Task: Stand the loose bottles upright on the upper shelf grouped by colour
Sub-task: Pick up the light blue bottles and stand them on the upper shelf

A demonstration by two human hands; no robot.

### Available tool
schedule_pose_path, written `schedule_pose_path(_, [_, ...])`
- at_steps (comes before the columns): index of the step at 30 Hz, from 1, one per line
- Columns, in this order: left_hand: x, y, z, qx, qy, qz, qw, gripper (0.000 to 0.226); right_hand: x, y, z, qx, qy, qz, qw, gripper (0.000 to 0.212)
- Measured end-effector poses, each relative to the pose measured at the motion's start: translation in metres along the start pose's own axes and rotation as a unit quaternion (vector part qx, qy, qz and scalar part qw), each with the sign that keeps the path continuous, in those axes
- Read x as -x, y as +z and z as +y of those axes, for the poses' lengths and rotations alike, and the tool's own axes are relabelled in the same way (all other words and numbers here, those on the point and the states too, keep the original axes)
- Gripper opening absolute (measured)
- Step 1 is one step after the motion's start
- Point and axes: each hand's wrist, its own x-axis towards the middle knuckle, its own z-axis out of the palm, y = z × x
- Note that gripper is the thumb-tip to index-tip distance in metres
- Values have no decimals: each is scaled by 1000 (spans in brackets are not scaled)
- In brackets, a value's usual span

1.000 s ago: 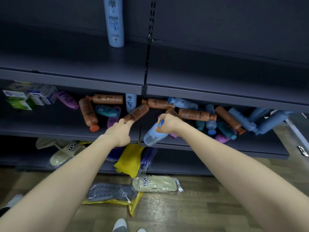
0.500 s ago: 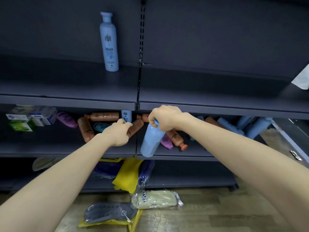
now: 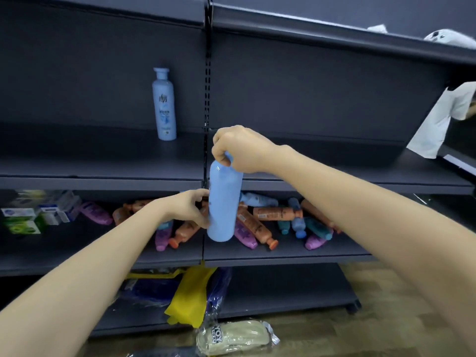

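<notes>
Right grip: clamped from above on the cap end of the blue bottle; fingers curled round the neck, the cap hidden inside them
Left grip: fingers curled against the bottle's lower left side and touching it; whether they truly clasp it or something behind it, I cannot tell
Blue bottle: hangs nearly upright below the right grip, base down, in the air in front of the shelving; it rests on nothing
Upper shelf: its board lies behind the right grip at about the same level; a standing bottle of the same blue is up and to the left of that grip
Pile: orange, purple, teal and blue bottles lying flat on the lower shelf, behind and below the left grip
Step in hand: probably raising the bottle over the shelf's front lip to set it by its match
Risk, lip: the base hangs below the lip; pushed forward too early, it would knock the edge
Risk, hold: held mainly by the cap, the body could swing or slip
Risk, landing: set down tilted, or too close, it may topple its neighbour
</notes>
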Motion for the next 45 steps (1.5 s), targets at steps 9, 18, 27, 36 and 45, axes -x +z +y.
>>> schedule_pose_path(9, [11,-24,33,195,74,-67,976,61,1,-53,16,-125,-66,169,975,30])
schedule_pose_path(18, [18,-36,49,239,171,-68,953,54,-6,-77,10,-145,-104,260,949,23])
schedule_pose_path(27, [27,-51,43,209,217,6,954,64,-28,-77,5,-136,-135,277,941,20])
schedule_pose_path(36, [31,-53,31,258,217,110,935,61,-48,-63,1,-63,-101,332,936,14])
schedule_pose_path(45, [21,-44,19,299,163,199,919,69,-31,-11,5,-70,27,355,932,21])
